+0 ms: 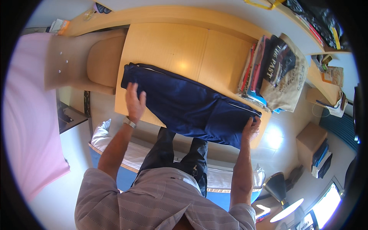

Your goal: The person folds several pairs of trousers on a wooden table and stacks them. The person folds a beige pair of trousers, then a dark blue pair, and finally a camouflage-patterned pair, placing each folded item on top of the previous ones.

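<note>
Dark navy trousers (184, 106) lie folded lengthwise across the wooden table (166, 43), with thin white piping along the far edge. Their waistband end is at the left, and part of the near side hangs over the table's front edge. My left hand (136, 102), with a metal watch at the wrist, is over the near edge at the waistband end, fingers apart; whether it touches the cloth is hard to tell. At the right end, my right hand (251, 129) pinches the corner of the trousers between thumb and fingers.
A stack of folded garments (253, 69) with a beige printed one (287, 74) on it occupies the table's right end. A brown chair (106, 60) stands at the left. Behind the near edge is a bed or bench (218, 172). A cardboard box (312, 138) sits at far right.
</note>
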Tool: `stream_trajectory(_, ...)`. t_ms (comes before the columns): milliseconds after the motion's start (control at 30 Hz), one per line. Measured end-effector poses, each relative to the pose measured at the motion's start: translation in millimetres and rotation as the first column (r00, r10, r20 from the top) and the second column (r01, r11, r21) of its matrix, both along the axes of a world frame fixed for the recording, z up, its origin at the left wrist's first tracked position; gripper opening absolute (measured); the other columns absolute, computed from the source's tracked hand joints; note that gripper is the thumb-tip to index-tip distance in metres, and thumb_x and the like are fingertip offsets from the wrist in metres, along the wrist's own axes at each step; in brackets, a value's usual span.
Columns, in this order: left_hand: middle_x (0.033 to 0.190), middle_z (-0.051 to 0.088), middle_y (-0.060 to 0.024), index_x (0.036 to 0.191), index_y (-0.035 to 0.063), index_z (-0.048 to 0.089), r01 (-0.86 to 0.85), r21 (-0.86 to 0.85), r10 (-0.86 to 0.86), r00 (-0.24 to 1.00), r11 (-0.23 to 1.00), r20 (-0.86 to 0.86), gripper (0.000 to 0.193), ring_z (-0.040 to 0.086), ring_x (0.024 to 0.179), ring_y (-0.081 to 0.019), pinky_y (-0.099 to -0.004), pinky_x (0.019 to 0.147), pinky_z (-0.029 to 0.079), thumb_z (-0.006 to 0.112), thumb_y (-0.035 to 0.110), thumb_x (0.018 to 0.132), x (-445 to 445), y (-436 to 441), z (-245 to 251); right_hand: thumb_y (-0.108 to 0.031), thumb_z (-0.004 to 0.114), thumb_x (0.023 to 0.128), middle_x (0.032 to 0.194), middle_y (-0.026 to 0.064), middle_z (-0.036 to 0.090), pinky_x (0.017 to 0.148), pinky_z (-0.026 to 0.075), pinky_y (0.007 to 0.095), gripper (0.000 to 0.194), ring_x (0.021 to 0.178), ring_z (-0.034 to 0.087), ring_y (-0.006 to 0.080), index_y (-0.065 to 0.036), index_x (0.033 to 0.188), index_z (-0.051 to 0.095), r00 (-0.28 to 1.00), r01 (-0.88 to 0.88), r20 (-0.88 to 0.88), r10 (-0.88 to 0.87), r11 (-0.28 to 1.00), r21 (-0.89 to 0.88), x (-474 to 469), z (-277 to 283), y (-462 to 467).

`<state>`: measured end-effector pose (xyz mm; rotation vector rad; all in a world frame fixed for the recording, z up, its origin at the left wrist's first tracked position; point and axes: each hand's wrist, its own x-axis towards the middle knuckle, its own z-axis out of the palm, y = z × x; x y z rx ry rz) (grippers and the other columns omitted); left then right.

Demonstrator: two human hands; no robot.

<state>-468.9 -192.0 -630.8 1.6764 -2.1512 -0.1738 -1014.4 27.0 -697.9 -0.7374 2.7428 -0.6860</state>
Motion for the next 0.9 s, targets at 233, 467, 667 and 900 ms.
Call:
stream_trajectory(233,0.126,0.077,-0.0209,0.14,-0.0058,0.065,-0.141,0.481,0.263,0.945,0.865,-0.194,0.068,0.074,0.114,-0.0313,-0.0421,0.101,0.058,0.091,0.036,0.093,121.9,-127.3,-47.8,-0.028,0.076,0.105,0.078,0.0097,0.07,0.069,0.054,0.0487,0.032,0.07,0.068,0.0282,-0.012,0.132,0.07,0.998,-0.031,-0.058,0.03,0.999,-0.012,3.8,0.8,-2.1)
stream_trajectory(467,0.11,0.082,-0.0053,0.122,-0.0016,0.078,0.057,0.876,0.415,0.865,0.478,-0.283,0.046,0.076,0.097,-0.0143,-0.0318,0.092,0.061,0.093,0.032,0.094,118.6,-169.1,-19.9,-0.026,0.076,0.105,0.077,0.0105,0.069,0.07,0.054,0.0491,0.031,0.071,0.067,0.0279,-0.01,0.131,0.069,0.998,-0.033,-0.058,0.032,0.999,-0.014,-1.3,-3.1,-0.7)
stream_trajectory(667,0.121,0.08,-0.0054,0.132,-0.001,0.075,0.124,0.846,0.424,0.822,0.518,-0.38,0.05,0.074,0.105,-0.0135,-0.0314,0.095,0.061,0.09,0.031,0.096,112.6,-160.9,13.4,-0.032,0.077,0.104,0.078,0.011,0.071,0.072,0.054,0.0507,0.035,0.072,0.069,0.0293,-0.013,0.132,0.069,0.999,0.032,0.043,-0.033,0.999,0.022,-11.1,-13.4,2.6)
stream_trajectory(900,0.115,0.075,-0.0049,0.136,-0.0019,0.067,0.182,0.673,0.258,0.828,0.717,-0.498,0.047,0.07,0.099,-0.012,-0.0296,0.088,0.06,0.084,0.023,0.101,49.1,-111.1,128.6,-0.031,0.077,0.103,0.077,0.0095,0.071,0.07,0.054,0.0522,0.034,0.07,0.068,0.0307,-0.015,0.132,0.068,1.0,0.015,0.009,-0.016,0.999,0.045,-11.6,-16.5,5.5)
